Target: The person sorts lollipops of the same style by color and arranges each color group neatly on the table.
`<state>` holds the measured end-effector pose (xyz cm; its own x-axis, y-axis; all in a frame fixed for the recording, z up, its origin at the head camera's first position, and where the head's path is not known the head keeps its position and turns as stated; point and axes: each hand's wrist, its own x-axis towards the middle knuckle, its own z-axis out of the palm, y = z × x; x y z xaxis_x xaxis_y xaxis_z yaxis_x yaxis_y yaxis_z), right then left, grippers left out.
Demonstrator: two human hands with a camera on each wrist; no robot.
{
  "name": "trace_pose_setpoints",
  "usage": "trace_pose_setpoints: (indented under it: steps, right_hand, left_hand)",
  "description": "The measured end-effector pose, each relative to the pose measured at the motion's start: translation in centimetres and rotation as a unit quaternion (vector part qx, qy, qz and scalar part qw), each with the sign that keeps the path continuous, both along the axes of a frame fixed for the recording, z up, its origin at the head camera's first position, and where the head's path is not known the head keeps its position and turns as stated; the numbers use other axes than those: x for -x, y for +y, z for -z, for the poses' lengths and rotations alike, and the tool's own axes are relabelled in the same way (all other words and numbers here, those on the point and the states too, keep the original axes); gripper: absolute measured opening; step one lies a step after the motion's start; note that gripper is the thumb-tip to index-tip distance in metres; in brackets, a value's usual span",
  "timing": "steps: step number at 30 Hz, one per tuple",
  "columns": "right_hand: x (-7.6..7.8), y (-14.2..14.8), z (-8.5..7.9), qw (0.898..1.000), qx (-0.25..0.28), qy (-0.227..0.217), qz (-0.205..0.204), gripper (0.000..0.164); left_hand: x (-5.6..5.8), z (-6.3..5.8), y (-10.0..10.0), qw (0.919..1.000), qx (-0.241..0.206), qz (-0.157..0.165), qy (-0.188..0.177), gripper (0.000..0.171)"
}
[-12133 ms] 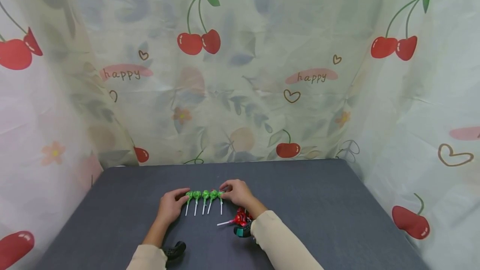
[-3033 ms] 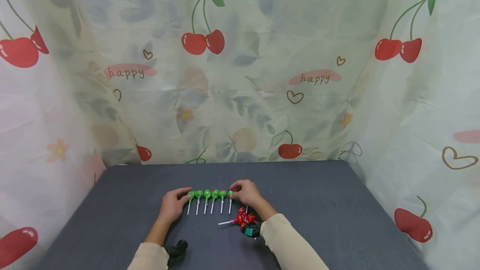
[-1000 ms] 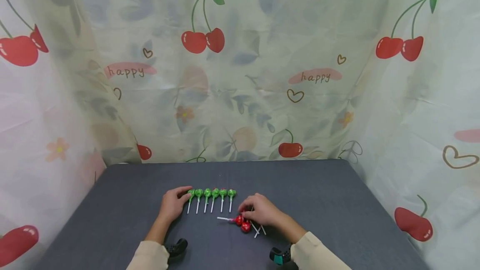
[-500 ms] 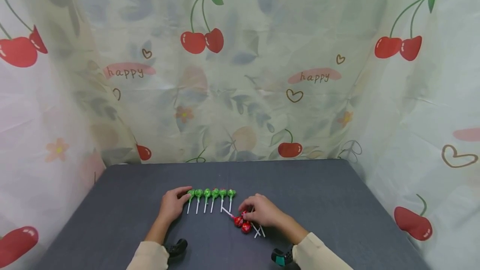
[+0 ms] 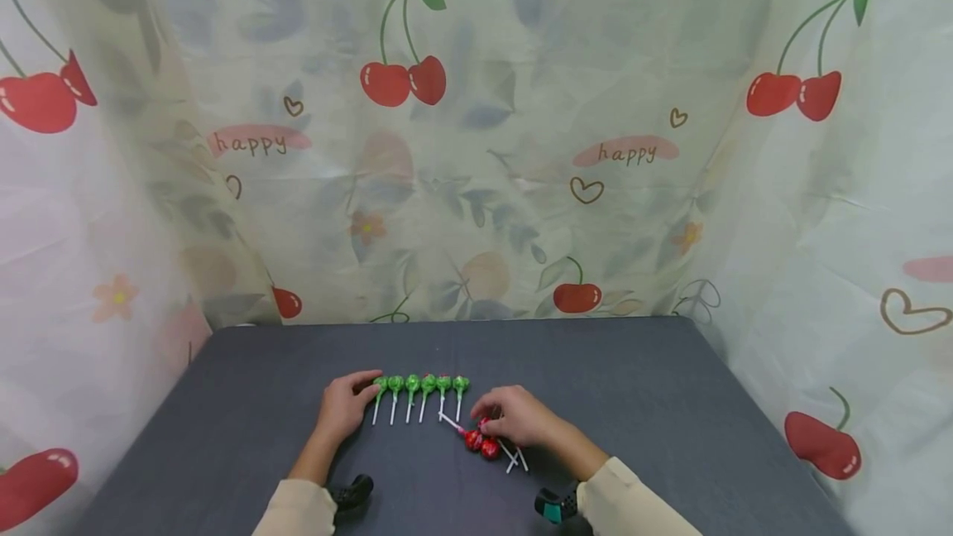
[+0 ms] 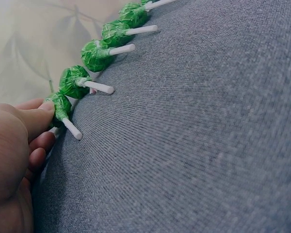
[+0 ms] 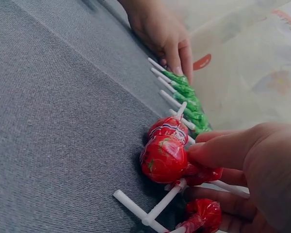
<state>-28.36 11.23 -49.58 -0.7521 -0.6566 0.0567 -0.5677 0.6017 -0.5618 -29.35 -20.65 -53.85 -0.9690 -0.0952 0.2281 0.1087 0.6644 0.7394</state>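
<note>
Several green-wrapped lollipops [image 5: 413, 385] lie in a row, heads away from me and white sticks toward me. My left hand [image 5: 345, 406] pinches the leftmost green lollipop [image 6: 61, 108] between thumb and fingers. To the right and nearer me is a small pile of red-wrapped lollipops [image 7: 165, 158] with sticks pointing different ways. My right hand [image 5: 517, 416] is at this pile, its thumb and fingers curled round a red lollipop [image 7: 203, 174] that they partly hide. Another red lollipop [image 7: 203, 213] lies beneath its lower fingers. One red lollipop's stick points toward the green row.
The lollipops lie on a dark grey cloth-covered table [image 5: 625, 404]. A pale curtain [image 5: 476, 147] printed with cherries and flowers stands behind it and along both sides. Black bands [image 5: 557, 507] are on both wrists.
Earlier the right hand set another green lollipop at the row's right end, then moved down to the red pile. One red lollipop's stick has swung toward the green row. The left hand stays put.
</note>
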Motion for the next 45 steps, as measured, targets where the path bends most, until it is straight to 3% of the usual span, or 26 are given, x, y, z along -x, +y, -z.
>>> trace_pose_setpoints:
  steps: [9,17,45]
  right_hand:
    - [0.5,0.2,0.2,0.999,0.025,0.022,0.005,0.009]
    - [0.3,0.3,0.0,0.999,0.029,-0.007,0.022,0.009]
    - [-2.2,0.9,-1.2,0.998,0.001,-0.062,-0.014,0.019]
  left_hand:
    - [0.0,0.1,0.0,1.0,0.002,-0.001,-0.002,0.028]
    - [0.2,0.2,0.1,1.0,0.003,-0.002,-0.001,0.028]
    - [0.2,0.3,0.1,1.0,-0.007,-0.002,-0.006,0.028]
